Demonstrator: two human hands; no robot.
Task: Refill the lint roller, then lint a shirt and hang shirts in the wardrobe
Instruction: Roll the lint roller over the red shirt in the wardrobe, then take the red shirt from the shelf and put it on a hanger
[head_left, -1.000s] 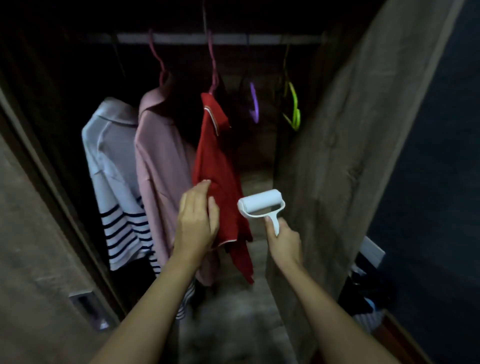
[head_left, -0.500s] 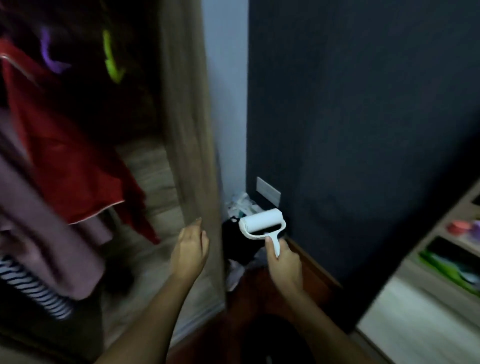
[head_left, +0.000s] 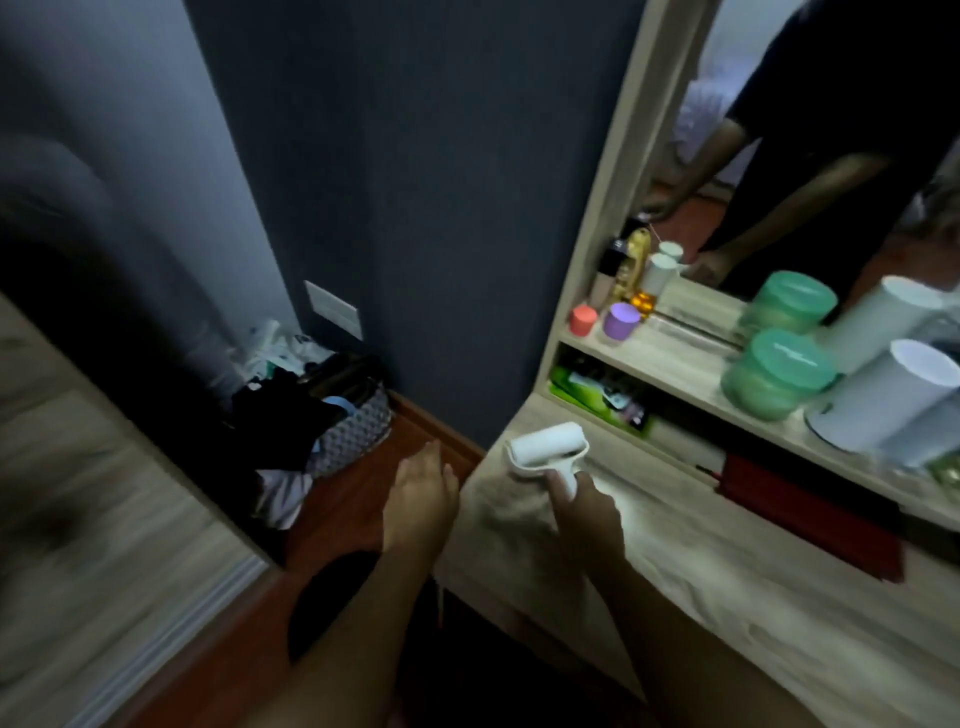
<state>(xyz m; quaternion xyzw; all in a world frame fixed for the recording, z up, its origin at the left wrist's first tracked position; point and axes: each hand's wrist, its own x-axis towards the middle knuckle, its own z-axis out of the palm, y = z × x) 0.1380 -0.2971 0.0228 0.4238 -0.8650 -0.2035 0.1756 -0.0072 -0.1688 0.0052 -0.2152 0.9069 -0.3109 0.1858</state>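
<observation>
My right hand (head_left: 587, 512) grips the handle of the white lint roller (head_left: 548, 446), whose roll sits just above the left end of a light wooden dressing table (head_left: 727, 582). My left hand (head_left: 422, 496) hangs in the air left of the table's corner, fingers relaxed and holding nothing. The wardrobe door (head_left: 104, 519) shows blurred at the lower left. No shirts are in view.
A shelf (head_left: 675, 364) above the tabletop carries green jars (head_left: 774, 371), white tubs (head_left: 883, 400), small pink and purple pots and bottles, with a mirror behind. A red flat box (head_left: 810, 504) lies under the shelf. A basket of dark clothes (head_left: 322, 415) sits on the floor by the dark wall.
The view has swung right, from the wardrobe with hanging shirts to the dressing table. My left hand left the red shirt and hangs free. My right hand kept the roller.
</observation>
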